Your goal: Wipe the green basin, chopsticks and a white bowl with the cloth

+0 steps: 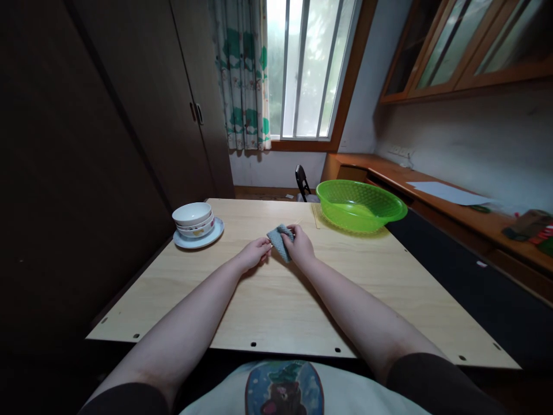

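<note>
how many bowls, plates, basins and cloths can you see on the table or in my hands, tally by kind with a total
Bowls, stacked: 3
Plate, under the bowls: 1
Green basin: 1
Cloth, in the right hand: 1
Total: 6

Cloth [279, 242]: grey-blue, finely dimpled
Basin [345, 219]: bright lime green, lattice pattern on the wall
Bowls [192, 225]: white, with yellow and red motifs outside
Plate [219, 231]: pale blue
Chopsticks [315, 218]: pale yellow
Table [276, 305]: light tan, faint wood grain
Curtain [244, 75]: whitish, printed with green tree shapes
Wardrobe [129, 75]: dark brown
Desk [363, 162]: orange-brown
Chair back [302, 179]: black
Shirt [285, 387]: pale mint-white, with a brown bear on a speckled blue oval
Sleeves [125, 400]: near-black
</note>
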The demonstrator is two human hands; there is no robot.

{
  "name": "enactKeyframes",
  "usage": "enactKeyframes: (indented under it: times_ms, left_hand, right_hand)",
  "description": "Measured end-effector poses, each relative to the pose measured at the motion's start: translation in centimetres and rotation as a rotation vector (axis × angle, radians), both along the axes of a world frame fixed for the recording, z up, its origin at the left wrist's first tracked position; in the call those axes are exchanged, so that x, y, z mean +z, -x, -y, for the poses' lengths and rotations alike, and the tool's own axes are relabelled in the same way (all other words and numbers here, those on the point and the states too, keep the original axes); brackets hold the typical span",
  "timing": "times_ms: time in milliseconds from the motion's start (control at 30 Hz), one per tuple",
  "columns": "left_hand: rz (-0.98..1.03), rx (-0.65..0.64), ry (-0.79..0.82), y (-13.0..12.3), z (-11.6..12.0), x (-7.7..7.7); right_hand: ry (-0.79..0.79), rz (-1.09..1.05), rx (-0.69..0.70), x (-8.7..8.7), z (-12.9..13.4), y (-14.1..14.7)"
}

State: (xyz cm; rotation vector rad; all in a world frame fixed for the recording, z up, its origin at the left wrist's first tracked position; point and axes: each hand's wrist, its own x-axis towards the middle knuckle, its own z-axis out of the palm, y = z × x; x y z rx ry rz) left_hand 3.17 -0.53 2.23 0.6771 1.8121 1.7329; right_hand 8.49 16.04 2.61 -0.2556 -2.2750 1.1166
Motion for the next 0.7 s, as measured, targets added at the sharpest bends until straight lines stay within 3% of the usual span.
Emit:
enactKeyframes:
  times_ms: [233, 300, 467, 600, 700]
  left_hand:
    - [0.019, -0.112, 0.023, -0.8, 0.1, 0.9]
    - [0.035, -0.113, 0.033, -1.0, 0.0, 1.1]
    - [-0.018, -0.069, 0.018, -1.1, -0.1, 1.0]
    - [-0.060, -0.072, 0.008, -1.0, -0.2, 0.7]
    - [-0.068, -0.094, -0.004, -1.1, -0.3, 0.6]
  right_hand:
    - [-0.218, -0.109, -0.153, 0.6, -0.3, -0.1]
    - [-0.211, -0.102, -0.193, 0.7, -0.5, -0.1]
    - [0.184, 0.130, -0.115, 0.1, -0.7, 0.6]
    - [0.628, 0.165, 0.135, -0.8, 0.1, 1.1]
    - [0.832, 0.134, 0.339, -0.8, 1.1, 1.0]
